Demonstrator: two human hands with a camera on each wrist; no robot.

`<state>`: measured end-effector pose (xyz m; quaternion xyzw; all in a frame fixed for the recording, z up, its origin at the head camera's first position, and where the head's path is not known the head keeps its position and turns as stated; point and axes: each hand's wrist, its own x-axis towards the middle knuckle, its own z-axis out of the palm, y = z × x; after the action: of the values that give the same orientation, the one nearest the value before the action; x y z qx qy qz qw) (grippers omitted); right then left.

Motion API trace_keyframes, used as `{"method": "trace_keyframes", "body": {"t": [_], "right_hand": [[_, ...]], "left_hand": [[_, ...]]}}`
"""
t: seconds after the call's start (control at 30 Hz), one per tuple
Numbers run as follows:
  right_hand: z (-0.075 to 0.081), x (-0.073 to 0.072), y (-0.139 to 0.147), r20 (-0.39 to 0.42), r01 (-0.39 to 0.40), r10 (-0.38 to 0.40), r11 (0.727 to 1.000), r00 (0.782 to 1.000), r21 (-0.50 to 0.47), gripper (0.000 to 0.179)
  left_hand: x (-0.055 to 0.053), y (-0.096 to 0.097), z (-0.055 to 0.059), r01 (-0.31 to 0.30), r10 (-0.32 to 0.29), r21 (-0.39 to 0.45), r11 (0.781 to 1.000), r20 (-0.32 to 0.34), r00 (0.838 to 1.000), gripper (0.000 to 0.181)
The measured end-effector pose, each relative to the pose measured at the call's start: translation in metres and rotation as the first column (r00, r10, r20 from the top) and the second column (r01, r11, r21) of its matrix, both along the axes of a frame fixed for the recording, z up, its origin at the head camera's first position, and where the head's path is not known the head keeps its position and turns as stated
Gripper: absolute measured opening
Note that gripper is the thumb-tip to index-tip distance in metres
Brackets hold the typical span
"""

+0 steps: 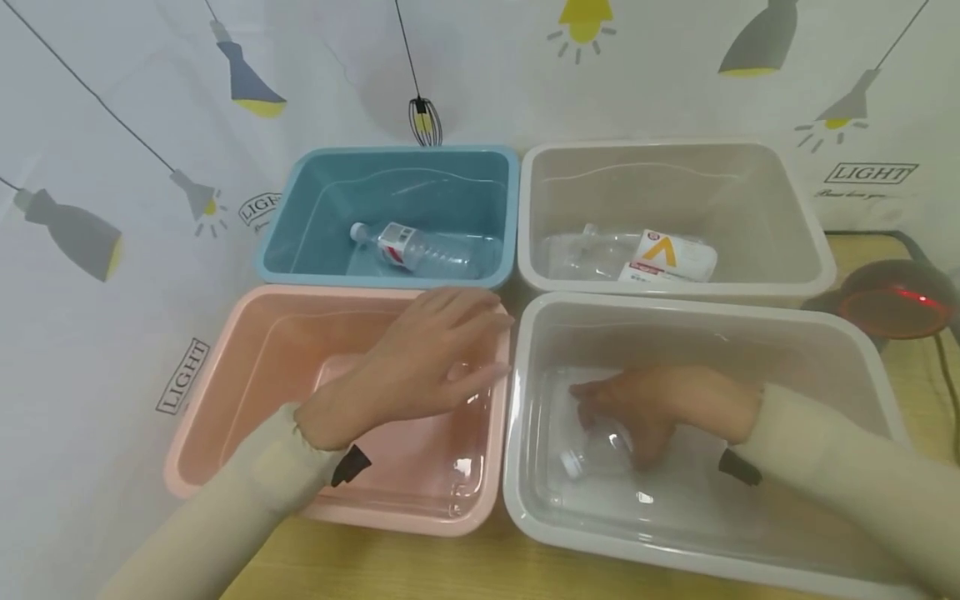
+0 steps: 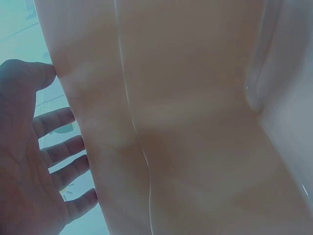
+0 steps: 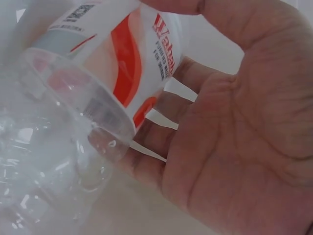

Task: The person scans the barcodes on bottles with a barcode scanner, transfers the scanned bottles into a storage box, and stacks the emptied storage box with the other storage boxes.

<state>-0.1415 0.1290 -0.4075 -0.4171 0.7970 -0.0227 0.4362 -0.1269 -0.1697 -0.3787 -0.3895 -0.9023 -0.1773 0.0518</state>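
My right hand point(image 1: 637, 408) reaches down into the front right pale grey bin point(image 1: 697, 307). In the right wrist view, its thumb and fingers grip a clear plastic water bottle point(image 3: 127, 63) around the red-and-white label. Clear, crinkled plastic fills the left of that view. From above, a white cap point(image 1: 573, 464) shows below the hand. My left hand point(image 1: 420, 358) hovers at the right side of the front left pink bin point(image 1: 330, 293), fingers spread and holding nothing. The left wrist view has its fingertips right at the edge of the pink wall point(image 2: 195, 117).
Behind stand a blue bin point(image 1: 405, 153) holding a labelled bottle point(image 1: 442, 254) and a beige bin point(image 1: 645, 150) containing a clear bottle point(image 1: 600, 250) and a white bottle with an orange mark point(image 1: 675, 257). A dark round device with a red light point(image 1: 892, 304) sits at the right on the wooden table point(image 1: 390, 567).
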Motion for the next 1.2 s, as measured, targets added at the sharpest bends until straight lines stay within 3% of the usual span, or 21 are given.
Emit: {"method": "trace_keyframes", "body": {"t": [0.33, 0.57, 0.8, 1.2], "right_hand": [[-0.019, -0.011, -0.007, 0.037, -0.054, 0.052, 0.997, 0.998, 0.05, 0.049], [0.0, -0.013, -0.015, 0.073, -0.036, 0.031, 0.996, 0.997, 0.081, 0.053], [0.01, -0.014, -0.016, 0.006, -0.052, 0.052, 0.996, 0.999, 0.075, 0.058], [0.026, -0.007, -0.011, -0.059, 0.054, -0.052, 0.998, 0.997, 0.028, 0.068]], "left_hand": [[0.001, 0.0, 0.001, -0.002, 0.002, -0.006, 1.0, 0.021, 1.0, 0.047], [0.001, -0.001, 0.002, -0.009, 0.01, -0.014, 1.0, 0.035, 0.999, 0.049], [0.001, -0.002, 0.001, -0.012, 0.012, -0.007, 1.0, 0.033, 0.999, 0.05], [0.001, -0.002, 0.0, -0.008, 0.008, -0.006, 1.0, 0.027, 1.0, 0.047]]}}
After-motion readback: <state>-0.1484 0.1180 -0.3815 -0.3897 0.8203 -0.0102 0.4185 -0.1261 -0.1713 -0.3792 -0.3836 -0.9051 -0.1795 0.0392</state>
